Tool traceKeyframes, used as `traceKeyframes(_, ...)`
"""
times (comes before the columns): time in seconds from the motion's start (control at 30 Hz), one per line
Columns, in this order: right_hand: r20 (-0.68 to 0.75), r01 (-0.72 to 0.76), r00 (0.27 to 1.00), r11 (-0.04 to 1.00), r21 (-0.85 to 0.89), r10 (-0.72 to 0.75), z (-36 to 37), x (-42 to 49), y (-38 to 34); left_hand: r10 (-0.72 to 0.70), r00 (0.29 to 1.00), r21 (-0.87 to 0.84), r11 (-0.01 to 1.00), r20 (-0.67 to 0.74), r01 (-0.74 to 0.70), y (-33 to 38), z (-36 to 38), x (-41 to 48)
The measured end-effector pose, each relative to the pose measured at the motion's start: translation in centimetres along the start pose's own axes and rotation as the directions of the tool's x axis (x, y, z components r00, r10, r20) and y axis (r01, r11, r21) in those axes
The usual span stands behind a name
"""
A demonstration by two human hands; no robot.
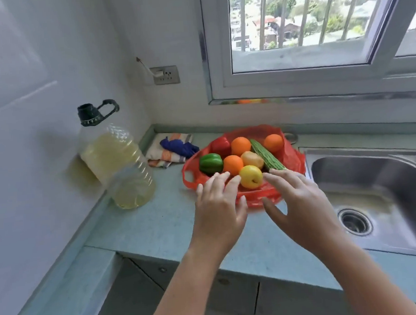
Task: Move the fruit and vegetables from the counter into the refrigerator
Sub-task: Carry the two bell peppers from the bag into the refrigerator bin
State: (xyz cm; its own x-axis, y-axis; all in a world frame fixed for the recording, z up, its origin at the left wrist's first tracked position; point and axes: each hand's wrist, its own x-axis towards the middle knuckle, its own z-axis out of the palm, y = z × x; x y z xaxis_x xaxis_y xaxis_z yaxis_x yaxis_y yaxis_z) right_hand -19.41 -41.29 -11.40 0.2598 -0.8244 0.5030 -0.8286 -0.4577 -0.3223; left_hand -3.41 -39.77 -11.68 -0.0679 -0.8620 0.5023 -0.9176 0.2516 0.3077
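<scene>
Our left grip (217, 203) and right grip (297, 200) hover spread and empty either side of the yellow apple (250, 176), nearest on the red bag (294, 157); we reckon they mean to cup it

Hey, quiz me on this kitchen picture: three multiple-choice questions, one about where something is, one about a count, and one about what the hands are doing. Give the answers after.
1. Where is the sink relative to the red bag?
A) to its left
B) to its right
C) behind it

2. How many oranges lie on the bag?
A) two
B) three
C) five

3. What state are the hands in?
A) both open, holding nothing
B) both clenched in fists
C) both gripping the bag

Answers:
1 B: the basin is set into the counter right of the bag.
2 B: three round orange fruits show among the produce.
3 A: the left hand and right hand have straight fingers, one on either side of the yellow apple.
</scene>
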Motion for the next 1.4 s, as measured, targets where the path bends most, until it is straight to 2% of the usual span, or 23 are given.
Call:
traceKeyframes(0.17,-0.037,-0.023,0.999,1.000,-0.009,0.022,1.9,5.6,3.6,-0.012,1.000,-0.047,0.999,0.013,0.012,-1.8,3.3,5.7)
traceKeyframes(0.3,0.026,-0.056,0.998,0.998,0.000,0.056,4.4,7.9,4.8,-0.019,0.997,-0.048,0.999,0.074,0.022,-4.5,5.8,7.7)
traceKeyframes(0.43,0.054,-0.060,0.997,0.998,-0.016,0.061,7.2,10.6,5.3,-0.087,0.989,-0.097,0.990,0.121,0.098,-8.2,8.1,10.1)
traceKeyframes(0.6,0.131,-0.101,0.986,0.994,-0.032,0.105,11.3,14.4,6.0,-0.076,0.979,-0.132,0.986,0.188,0.102,-12.9,11.3,13.4)
traceKeyframes(0.83,0.219,-0.104,0.969,0.993,-0.058,0.114,17.1,20.0,7.8,-0.110,0.935,-0.191,0.964,0.338,0.183,-17.7,15.7,17.6)
traceKeyframes(0.93,0.268,-0.144,0.953,0.989,-0.012,0.142,19.8,21.9,9.0,-0.135,0.902,-0.247,0.936,0.411,0.252,-19.2,17.7,18.6)
traceKeyframes(1.1,0.378,-0.179,0.912,0.984,0.011,0.162,23.9,23.8,10.6,-0.141,0.868,-0.258,0.921,0.476,0.291,-21.2,20.5,18.8)
traceKeyframes(1.3,0.414,-0.127,0.904,0.992,0.024,0.106,27.5,25.8,12.3,-0.145,0.843,-0.265,0.910,0.518,0.319,-22.5,22.0,18.7)
traceKeyframes(1.4,0.421,-0.120,0.900,0.993,-0.003,0.110,28.9,26.7,13.1,-0.111,0.843,-0.269,0.919,0.526,0.289,-22.9,22.4,18.7)
